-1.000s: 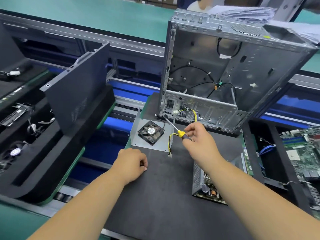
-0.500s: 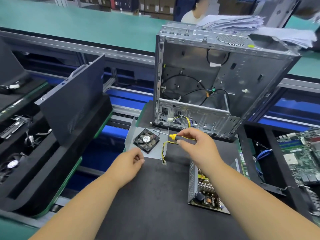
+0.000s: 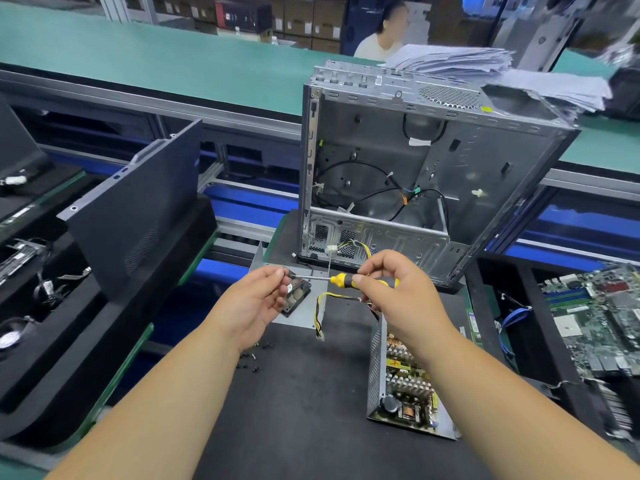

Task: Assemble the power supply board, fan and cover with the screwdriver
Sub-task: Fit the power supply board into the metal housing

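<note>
My right hand (image 3: pixel 391 289) grips the yellow-and-black screwdriver (image 3: pixel 341 279), held level with its shaft pointing left. My left hand (image 3: pixel 258 303) pinches something small at the screwdriver's tip; what it is cannot be made out. Under the hands a black fan (image 3: pixel 294 301) lies on a grey metal cover plate (image 3: pixel 306 315). The power supply board (image 3: pixel 405 386) sits in its open metal tray on the black mat, with yellow and black wires (image 3: pixel 323 308) running from it. Several small screws (image 3: pixel 254 358) lie loose on the mat.
An open metal computer case (image 3: pixel 426 174) stands upright behind the hands. A dark side panel (image 3: pixel 138 209) leans on foam trays at the left. A motherboard (image 3: pixel 602 323) lies at the right. Papers (image 3: pixel 485 69) are stacked behind the case, and a person sits beyond the green bench.
My left hand rose off the mat, where it rested curled, to meet the screwdriver tip, uncovering the loose screws. My right hand swung the screwdriver down to level.
</note>
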{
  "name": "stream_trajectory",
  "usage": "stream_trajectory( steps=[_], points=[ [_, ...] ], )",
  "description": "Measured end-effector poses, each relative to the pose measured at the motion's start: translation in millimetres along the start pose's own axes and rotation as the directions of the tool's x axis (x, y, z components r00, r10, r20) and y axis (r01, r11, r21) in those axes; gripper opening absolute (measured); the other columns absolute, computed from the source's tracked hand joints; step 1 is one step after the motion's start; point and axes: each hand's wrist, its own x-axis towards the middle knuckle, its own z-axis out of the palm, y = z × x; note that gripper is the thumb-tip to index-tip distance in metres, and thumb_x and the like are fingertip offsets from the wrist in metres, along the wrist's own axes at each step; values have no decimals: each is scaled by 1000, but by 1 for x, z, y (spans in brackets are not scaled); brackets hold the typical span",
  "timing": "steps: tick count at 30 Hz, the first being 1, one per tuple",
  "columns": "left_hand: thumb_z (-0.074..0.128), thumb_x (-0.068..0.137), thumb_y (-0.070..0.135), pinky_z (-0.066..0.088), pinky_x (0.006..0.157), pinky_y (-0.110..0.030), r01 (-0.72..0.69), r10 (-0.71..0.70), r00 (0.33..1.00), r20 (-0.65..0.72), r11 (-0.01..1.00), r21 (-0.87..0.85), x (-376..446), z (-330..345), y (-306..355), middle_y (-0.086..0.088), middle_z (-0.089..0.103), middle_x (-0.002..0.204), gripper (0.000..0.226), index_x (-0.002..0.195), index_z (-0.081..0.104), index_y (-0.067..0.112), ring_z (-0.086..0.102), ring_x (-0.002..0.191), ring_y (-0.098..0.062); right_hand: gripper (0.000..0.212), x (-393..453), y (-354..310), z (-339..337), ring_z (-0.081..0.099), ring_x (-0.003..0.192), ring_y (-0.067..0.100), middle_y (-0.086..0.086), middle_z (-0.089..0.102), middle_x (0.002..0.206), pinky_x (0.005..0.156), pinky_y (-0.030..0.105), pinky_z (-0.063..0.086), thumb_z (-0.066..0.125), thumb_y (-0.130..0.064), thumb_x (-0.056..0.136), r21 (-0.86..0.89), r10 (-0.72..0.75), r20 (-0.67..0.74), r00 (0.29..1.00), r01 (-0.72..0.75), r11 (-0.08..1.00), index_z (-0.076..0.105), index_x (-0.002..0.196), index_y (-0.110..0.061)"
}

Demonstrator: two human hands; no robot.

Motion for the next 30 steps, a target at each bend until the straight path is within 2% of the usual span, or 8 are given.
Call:
stream_trajectory(
  steps=[4, 8, 13, 17, 21, 24, 26, 30],
  points=[
    [56, 96, 15, 52, 60, -17, -16, 15, 999, 47, 999, 34, 0, -1, -2, 4, 66, 78, 27, 77, 75, 21, 60, 67, -5, 10, -3, -7, 3, 48, 58, 15, -17, 66, 70, 58, 30, 41, 72, -22, 84, -26, -21, 17, 1000, 21, 999, 63, 80, -25],
    [57, 96, 14, 53, 61, -17, -16, 13, 998, 57, 999, 42, 2, -2, -2, 2, 67, 79, 17, 86, 71, 15, 61, 67, -6, 11, -4, -8, 5, 42, 56, 16, -20, 66, 71, 50, 23, 36, 71, -20, 84, -64, -40, 10, 999, 41, 997, 62, 80, -23],
    [57, 96, 10, 51, 60, -15, 5, -18, 995, 96, 991, 132, 8, -3, -5, 1, 68, 79, 17, 85, 70, 15, 61, 66, -5, 12, -6, -6, 6, 53, 62, 16, -15, 67, 78, 60, 32, 44, 73, -25, 82, -118, -7, -55, 998, 0, 993, 63, 78, -29],
    [60, 94, 8, 51, 60, -15, 22, -49, 992, 120, 977, 214, 13, 1, -11, 1, 70, 78, 11, 88, 69, 12, 62, 67, -5, 14, -10, -2, 3, 62, 75, 35, -4, 69, 85, 67, 45, 53, 78, -24, 79, -110, 36, -142, 989, -52, 993, 64, 79, -27],
    [60, 93, 6, 52, 60, -14, 30, -66, 986, 152, 974, 225, 14, 14, -19, 1, 72, 76, 9, 87, 65, 10, 64, 66, -4, 17, -17, -2, -11, 62, 57, 14, 1, 63, 67, 59, 27, 49, 80, -20, 79, -42, 54, -213, 975, -65, 997, 65, 81, -26],
    [60, 92, 4, 53, 62, -14, -14, -43, 977, 209, 965, 263, 8, 26, -22, -1, 72, 78, 13, 83, 66, 12, 65, 67, -5, 20, -23, 0, -22, 64, 61, 23, 4, 65, 69, 61, 37, 52, 78, -22, 82, -46, 59, -258, 964, -74, 996, 61, 86, -32],
    [61, 91, 3, 52, 62, -14, -54, -16, 973, 229, 954, 294, 4, 34, -24, 0, 73, 77, 13, 83, 66, 12, 65, 66, -5, 21, -28, 3, -29, 65, 74, 34, 5, 67, 71, 69, 44, 54, 75, -25, 84, -50, 52, -280, 959, -69, 996, 58, 90, -36],
    [60, 91, 2, 51, 61, -13, -76, 4, 972, 235, 952, 297, -5, 51, -32, 0, 73, 76, 12, 85, 65, 12, 65, 65, -4, 24, -35, 8, -44, 65, 82, 34, -7, 60, 66, 79, 46, 54, 74, -26, 82, 2, 53, -303, 952, -56, 998, 57, 91, -41]
  ],
)
